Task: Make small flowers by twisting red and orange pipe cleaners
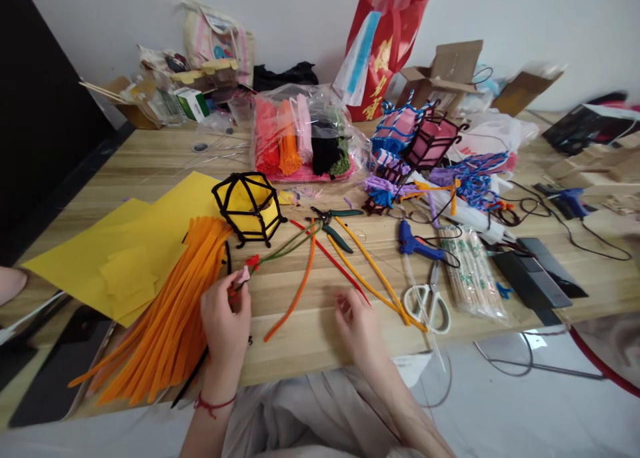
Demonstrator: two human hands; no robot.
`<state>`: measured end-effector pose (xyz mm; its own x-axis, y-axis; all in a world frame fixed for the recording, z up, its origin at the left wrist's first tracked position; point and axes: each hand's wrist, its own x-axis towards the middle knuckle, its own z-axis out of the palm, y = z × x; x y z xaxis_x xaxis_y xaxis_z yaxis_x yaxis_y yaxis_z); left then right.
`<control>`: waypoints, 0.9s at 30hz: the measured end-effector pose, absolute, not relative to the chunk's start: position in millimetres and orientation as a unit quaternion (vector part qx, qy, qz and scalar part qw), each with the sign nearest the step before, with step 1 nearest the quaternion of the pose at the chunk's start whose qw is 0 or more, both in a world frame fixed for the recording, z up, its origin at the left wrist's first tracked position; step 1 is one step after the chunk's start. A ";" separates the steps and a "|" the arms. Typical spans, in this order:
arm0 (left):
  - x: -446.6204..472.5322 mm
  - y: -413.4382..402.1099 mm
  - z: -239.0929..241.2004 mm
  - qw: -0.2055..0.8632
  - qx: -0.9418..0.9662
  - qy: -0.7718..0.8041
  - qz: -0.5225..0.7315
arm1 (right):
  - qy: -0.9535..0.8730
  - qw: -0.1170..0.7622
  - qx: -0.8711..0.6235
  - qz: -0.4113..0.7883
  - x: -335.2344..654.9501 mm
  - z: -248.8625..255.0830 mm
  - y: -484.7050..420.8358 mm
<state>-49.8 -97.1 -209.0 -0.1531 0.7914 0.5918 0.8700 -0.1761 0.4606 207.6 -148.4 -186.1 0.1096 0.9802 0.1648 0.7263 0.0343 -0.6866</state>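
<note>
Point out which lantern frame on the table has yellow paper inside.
The black-framed lantern nearest the left hand, standing beside the yellow paper sheets. The other lanterns farther back hold pink panels, framed in blue or dark pipe cleaners.

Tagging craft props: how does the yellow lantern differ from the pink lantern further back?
The yellow lantern has yellow panels in a black frame; the pink lantern has pink panels in a dark frame. The yellow one stands alone beside the yellow paper, nearer the left hand; the pink one sits among other pieces. Both are pipe-cleaner frames on the table.
</note>
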 end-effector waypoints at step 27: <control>-19.1 -106.8 -195.1 -0.143 -0.823 -0.465 -0.294 | -0.511 0.400 -0.737 0.192 277.5 -188.0 -92.4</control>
